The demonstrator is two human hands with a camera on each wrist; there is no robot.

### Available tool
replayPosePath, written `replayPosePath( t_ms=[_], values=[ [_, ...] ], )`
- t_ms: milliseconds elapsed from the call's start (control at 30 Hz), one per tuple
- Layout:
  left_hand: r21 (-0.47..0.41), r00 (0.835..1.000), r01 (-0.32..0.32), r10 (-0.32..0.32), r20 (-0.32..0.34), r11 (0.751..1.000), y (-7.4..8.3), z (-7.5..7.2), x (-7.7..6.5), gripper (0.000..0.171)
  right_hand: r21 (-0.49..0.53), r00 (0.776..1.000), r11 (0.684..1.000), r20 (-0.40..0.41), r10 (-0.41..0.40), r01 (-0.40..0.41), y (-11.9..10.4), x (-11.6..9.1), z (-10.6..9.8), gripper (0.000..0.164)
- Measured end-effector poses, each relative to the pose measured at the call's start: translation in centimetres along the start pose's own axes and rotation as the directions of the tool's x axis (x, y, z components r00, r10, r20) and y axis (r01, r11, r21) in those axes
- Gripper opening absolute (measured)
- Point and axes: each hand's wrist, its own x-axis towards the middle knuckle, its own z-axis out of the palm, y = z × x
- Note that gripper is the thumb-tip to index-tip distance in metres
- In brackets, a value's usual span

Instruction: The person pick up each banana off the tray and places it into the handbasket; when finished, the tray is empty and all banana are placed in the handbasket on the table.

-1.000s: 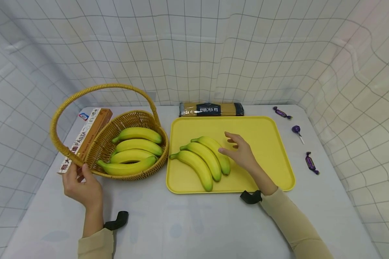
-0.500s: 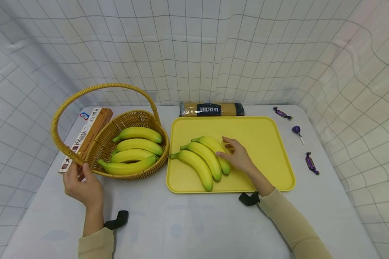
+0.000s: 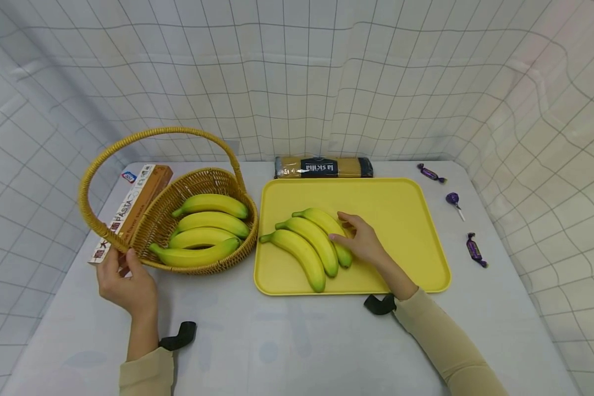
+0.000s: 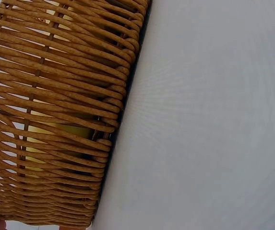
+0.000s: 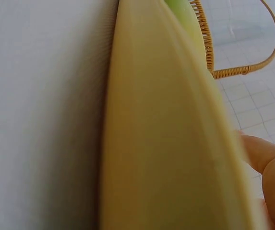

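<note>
On the left, a wicker basket [image 3: 163,220] with a tall arched handle holds several bananas [image 3: 210,223]. My left hand [image 3: 128,286] grips it at the near rim, where the handle joins. The woven side fills much of the left wrist view. To the right lies a yellow tray [image 3: 386,198] with three bananas side by side at its left. My right hand [image 3: 363,239] is over the rightmost banana [image 3: 324,220], thumb across it, fingers at its far side and spread from the thumb. In the right wrist view the tray's edge [image 5: 166,134] hides most of the bananas.
A pasta box [image 3: 133,206] stands left of the basket. Behind the tray lies a packet of spaghetti [image 3: 322,168]. Two wrapped candies [image 3: 430,173] and a lollipop [image 3: 452,201] lie along the table's right side. Grid-patterned curtains surround the table.
My right hand has moved slightly left and toward me, lower over the rightmost banana, mostly in the first half second. My left hand, the basket and the bananas have stayed in place.
</note>
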Motion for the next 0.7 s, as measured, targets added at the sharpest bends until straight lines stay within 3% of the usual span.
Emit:
replayPosePath(
  t_ms=[300,700],
  values=[
    [-0.015,1.000,-0.004,0.004,0.007,1.000,-0.95,0.10,0.23,0.026,-0.010,1.000,1.000,0.010,-0.016,0.016,0.24,0.10,0.14,0.065],
    [0.006,1.000,0.002,-0.002,-0.001,1.000,-0.79,0.15,0.20,0.026,-0.029,1.000,0.999,0.001,-0.018,0.018,0.05,0.04,0.32,0.060]
  ],
)
